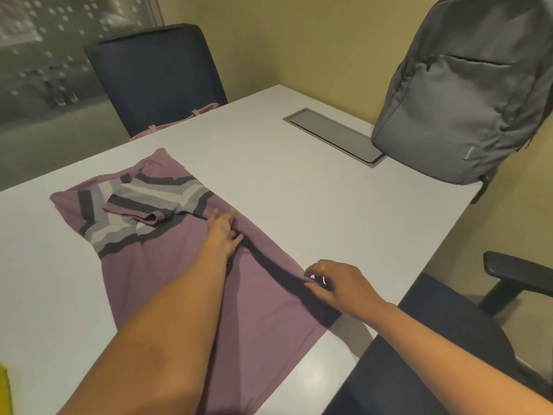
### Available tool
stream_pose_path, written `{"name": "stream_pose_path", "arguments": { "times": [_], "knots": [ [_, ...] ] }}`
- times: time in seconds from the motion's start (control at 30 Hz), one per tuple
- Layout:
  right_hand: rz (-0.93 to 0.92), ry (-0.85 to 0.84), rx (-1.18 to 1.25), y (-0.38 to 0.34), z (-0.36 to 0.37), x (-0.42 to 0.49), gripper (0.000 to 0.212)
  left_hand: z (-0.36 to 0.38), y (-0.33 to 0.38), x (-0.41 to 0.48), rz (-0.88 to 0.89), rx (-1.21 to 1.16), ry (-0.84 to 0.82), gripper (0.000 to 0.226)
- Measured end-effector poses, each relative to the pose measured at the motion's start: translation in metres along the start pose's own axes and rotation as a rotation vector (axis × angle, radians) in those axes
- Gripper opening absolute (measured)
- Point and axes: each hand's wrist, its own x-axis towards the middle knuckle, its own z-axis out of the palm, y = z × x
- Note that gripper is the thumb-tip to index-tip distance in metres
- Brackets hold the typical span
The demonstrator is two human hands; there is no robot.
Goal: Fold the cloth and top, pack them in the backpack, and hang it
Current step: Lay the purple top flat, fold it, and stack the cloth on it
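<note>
A purple top (167,283) lies flat on the white bench (299,187), close to the person. Its bottom end is cut off by the edge of the picture. Both bare arms reach over it and hide part of it.

The right hand (339,284) is at the right edge of the top. Its fingers curl down and its thumb points to the same spot. That spot is blurry, so I cannot tell if its grip pinches the edge or only touches it. There is a ring on one finger.

The left hand (223,235) lies palm down on the middle of the top. Its grip is apart, with the fingers straight and flat on the fabric.

A bit of something yellow (4,390) shows in the bottom left corner. Most of it is cut off.

A dark chair (443,324) stands at the right, only partly in view.

Farther on, the striped chest and a folded sleeve of the top lie toward the left.

Behind that is a grey panel (332,134) set in the bench. The grey backpack (466,94) stands upright on the far right corner, its zips closed and its top cut off.

Another dark chair (155,76) stands at the far side, with a pink strap (179,121) on it.
</note>
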Motion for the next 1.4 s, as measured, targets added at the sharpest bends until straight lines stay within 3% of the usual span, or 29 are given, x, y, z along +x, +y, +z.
{"name": "stream_pose_path", "arguments": {
  "times": [0.2,0.37,0.5,0.67,0.77,1.1,1.4],
  "knots": [
    [-0.032,-0.072,0.044,-0.009,0.006,-0.002,0.02,-0.02,0.021,0.017,0.06,-0.111,0.123,0.041],
    [-0.067,-0.171,0.12,-0.022,0.016,-0.004,0.023,-0.038,0.018,0.014,0.213,-0.117,0.384,0.028],
    [-0.105,-0.368,0.142,-0.031,0.033,-0.002,0.029,-0.066,0.009,0.022,0.301,0.13,0.597,0.035],
    [0.079,-0.118,0.184,-0.022,0.029,0.01,0.024,-0.085,0.007,0.033,0.328,0.332,0.565,0.028],
    [0.14,-0.055,0.173,-0.02,0.028,0.017,0.022,-0.089,0.006,0.036,0.283,0.365,0.569,0.027],
    [0.022,-0.067,0.096,-0.043,0.045,0.068,0.022,-0.104,0.025,0.052,0.297,0.47,0.586,0.025],
    [-0.088,-0.14,0.105,-0.069,0.073,0.129,0.026,-0.127,0.077,0.096,0.241,0.481,0.746,0.035]
  ]
}}
